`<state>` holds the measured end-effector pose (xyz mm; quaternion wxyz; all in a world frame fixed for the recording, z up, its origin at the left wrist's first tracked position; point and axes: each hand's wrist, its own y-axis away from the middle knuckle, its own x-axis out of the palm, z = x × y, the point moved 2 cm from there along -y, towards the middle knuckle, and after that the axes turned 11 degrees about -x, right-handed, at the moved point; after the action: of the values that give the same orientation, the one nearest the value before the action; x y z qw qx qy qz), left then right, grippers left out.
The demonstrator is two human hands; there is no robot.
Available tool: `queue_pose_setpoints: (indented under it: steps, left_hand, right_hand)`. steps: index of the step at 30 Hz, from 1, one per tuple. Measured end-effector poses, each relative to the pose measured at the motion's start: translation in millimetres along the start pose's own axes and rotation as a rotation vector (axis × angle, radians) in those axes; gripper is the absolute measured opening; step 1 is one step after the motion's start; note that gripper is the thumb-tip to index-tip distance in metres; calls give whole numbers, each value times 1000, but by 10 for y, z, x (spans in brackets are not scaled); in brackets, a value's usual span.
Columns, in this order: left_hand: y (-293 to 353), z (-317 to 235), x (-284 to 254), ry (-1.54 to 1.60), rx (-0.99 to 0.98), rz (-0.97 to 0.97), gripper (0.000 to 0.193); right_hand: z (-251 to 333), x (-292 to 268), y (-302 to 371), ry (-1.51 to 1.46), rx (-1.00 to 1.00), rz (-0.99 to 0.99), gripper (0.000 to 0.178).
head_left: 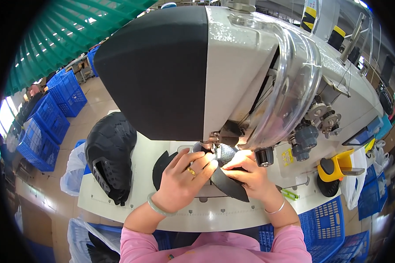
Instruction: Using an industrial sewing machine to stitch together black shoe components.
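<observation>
A right hand (253, 176) pinches a dark textured panel (228, 185) beneath a sewing machine (162, 70); the left hand (180, 179) lies over it, grip hidden. Likely light and pliable, the panel suits holding by its edges.

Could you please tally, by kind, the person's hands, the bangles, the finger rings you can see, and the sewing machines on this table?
Hands: 2, the left hand and right hand
Bangles: 2, a pale green bangle and a silver bangle
Rings: 1, a gold-coloured ring
Sewing machines: 1, a white-and-black sewing machine
Total: 6
</observation>
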<state>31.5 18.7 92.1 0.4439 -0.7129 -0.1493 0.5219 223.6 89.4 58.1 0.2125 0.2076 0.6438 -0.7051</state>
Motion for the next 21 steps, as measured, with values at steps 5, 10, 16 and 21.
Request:
queue_pose_setpoints:
  steps: [5, 10, 16, 21]
  left_hand:
    - [-9, -4, 19, 5, -9, 1, 28]
    - [-34, -4, 30, -11, -22, 7, 30]
    - [-56, 11, 36, 37, -34, 42, 32]
    - [-78, -26, 6, 39, -29, -3, 31]
  right_hand:
    - [-5, 15, 5, 18, 16, -10, 32]
    - [-41, 17, 23, 35, 26, -51, 33]
    - [-81, 47, -5, 75, 14, -78, 34]
    - [-130, 52, 52, 87, 9, -66, 31]
